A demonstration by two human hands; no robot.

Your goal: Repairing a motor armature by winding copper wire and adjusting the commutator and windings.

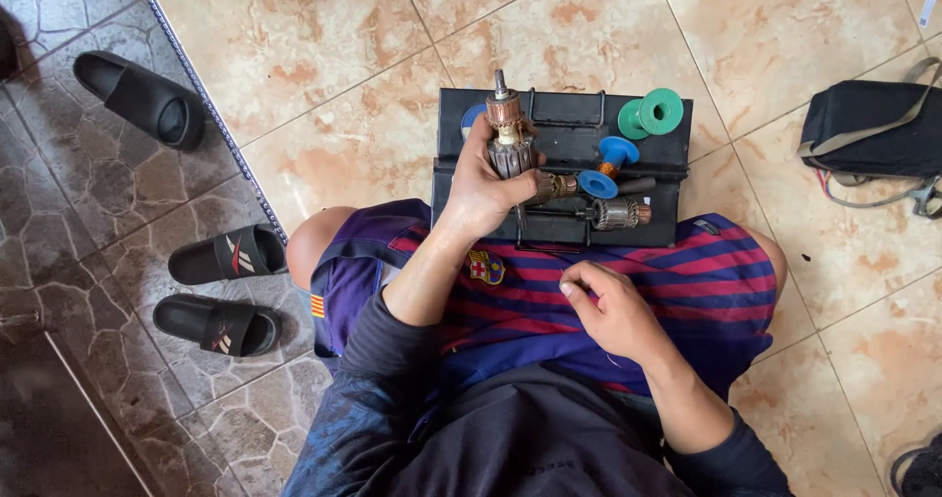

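While three black slide sandals (201, 291) lie on the grey stone paving at the far left, past a metal strip, the work itself sits further right, on the tan floor tiles where a person is seated with a black box (561, 168) set on the floor in front of the knees. Above that box the left hand (483, 188) holds a motor armature (508, 136) upright — fingers wrapped round its dark laminated core, thumb pressed across the front, the copper commutator and shaft end poking out above the grip. So the piece is lifted clear of the box and turned toward the eyes, which reads as an inspection step: judging the windings or the commutator. To the right, on the box's top, lie a second armature (613, 213) on its side, a blue spool (608, 166) and a green spool (650, 114), all just beside one another. Lower down, the right hand (613, 311) rests loosely curled on the striped shirt at the lap, pinching nothing that can be made out; whether a fine wire runs between its fingertips cannot be told. Any further handling would probably call for that free hand to come up and steady or rotate the shaft. At the far right a black bag (873, 129) with straps lies on the tiles.
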